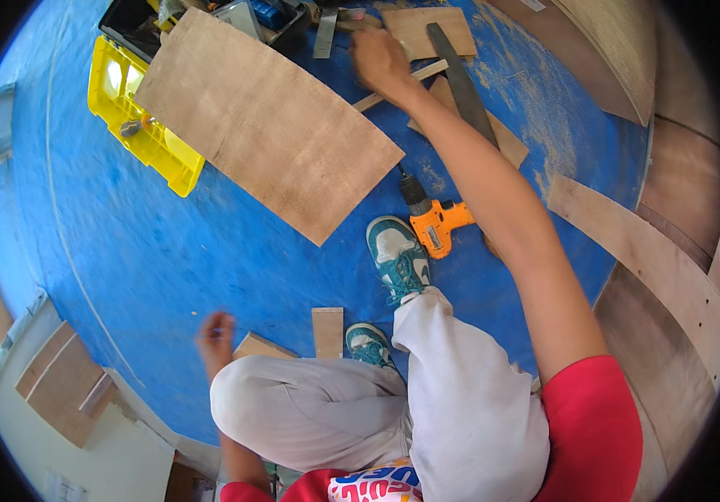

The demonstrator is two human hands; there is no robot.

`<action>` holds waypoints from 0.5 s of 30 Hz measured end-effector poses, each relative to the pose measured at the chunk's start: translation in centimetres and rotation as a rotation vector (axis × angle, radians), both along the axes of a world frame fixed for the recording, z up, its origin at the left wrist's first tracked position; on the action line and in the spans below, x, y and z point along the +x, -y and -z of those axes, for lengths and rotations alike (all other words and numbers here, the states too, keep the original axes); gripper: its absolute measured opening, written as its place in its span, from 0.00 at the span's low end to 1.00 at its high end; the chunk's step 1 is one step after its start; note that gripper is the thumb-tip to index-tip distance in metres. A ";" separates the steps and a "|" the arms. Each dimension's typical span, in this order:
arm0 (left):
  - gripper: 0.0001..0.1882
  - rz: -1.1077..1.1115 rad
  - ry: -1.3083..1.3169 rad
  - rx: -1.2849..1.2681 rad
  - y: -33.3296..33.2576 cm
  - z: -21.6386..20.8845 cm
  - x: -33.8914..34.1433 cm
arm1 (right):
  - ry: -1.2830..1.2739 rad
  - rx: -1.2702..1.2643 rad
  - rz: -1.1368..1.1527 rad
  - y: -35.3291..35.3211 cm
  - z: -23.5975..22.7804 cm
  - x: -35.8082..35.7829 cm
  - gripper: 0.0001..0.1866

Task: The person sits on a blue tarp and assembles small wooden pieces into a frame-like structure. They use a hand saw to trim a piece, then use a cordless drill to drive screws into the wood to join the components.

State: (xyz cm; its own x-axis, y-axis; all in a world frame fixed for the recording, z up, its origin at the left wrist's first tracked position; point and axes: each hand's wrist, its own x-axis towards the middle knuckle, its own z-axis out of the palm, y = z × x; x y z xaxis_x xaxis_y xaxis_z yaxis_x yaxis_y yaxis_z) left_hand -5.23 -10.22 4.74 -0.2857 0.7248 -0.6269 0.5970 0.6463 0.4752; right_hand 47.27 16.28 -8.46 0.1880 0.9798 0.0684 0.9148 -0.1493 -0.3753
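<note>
My right arm stretches to the far middle, where my right hand (379, 63) is low among wood pieces, back upward. Its fingers curl under, and what they hold, if anything, is hidden. Close by are a metal square (325, 33), a thin wooden strip (428, 70), a flat wood offcut (439, 30) and a handsaw blade (464, 87). My left hand (216, 335) hangs beside my bent knee, blurred, its fingers unclear. Near it a small wood block (265, 345) is partly behind the knee, with another block (327, 331) farther right. A large plywood panel (268, 117) slants across the middle.
An orange cordless drill (435, 227) lies beside my forward shoe (398, 255). The panel's far end overlaps a yellow toolbox lid (151, 155) and a dark toolbox (289, 33). Sawdust covers part of the blue floor sheet (142, 276). Long boards (644, 251) line the right.
</note>
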 end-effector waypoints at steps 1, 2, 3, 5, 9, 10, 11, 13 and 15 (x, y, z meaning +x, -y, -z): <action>0.09 -0.085 0.157 0.185 -3.0 -2.1 0.2 | -0.068 0.073 0.022 1.9 -2.1 1.0 0.11; 0.09 -0.011 0.102 0.286 -6.3 -4.4 0.9 | -0.079 0.067 0.059 3.5 -4.6 1.9 0.10; 0.09 -0.004 -0.027 0.332 -9.5 -6.7 2.4 | -0.164 0.219 0.107 6.1 -7.4 2.4 0.10; 0.09 0.218 0.138 0.480 -13.0 -10.9 7.6 | -0.615 0.168 0.266 11.7 -13.2 2.3 0.09; 0.15 0.501 0.779 0.117 -13.3 -13.2 21.3 | -1.142 0.189 0.052 22.4 -19.8 -4.6 0.05; 0.15 0.501 0.828 0.073 -12.2 -12.6 24.3 | -1.149 0.187 0.029 23.8 -20.4 -6.2 0.05; 0.14 0.514 0.851 0.036 -11.3 -12.1 26.5 | -1.158 0.226 -0.021 24.6 -20.6 -7.0 0.05; 0.13 0.504 0.872 0.014 -10.2 -11.0 28.6 | -1.094 0.199 0.003 25.9 -20.4 -7.4 0.05; 0.11 0.461 0.877 0.010 -9.2 -10.1 29.1 | -1.090 0.161 -0.027 27.1 -19.5 -6.9 0.04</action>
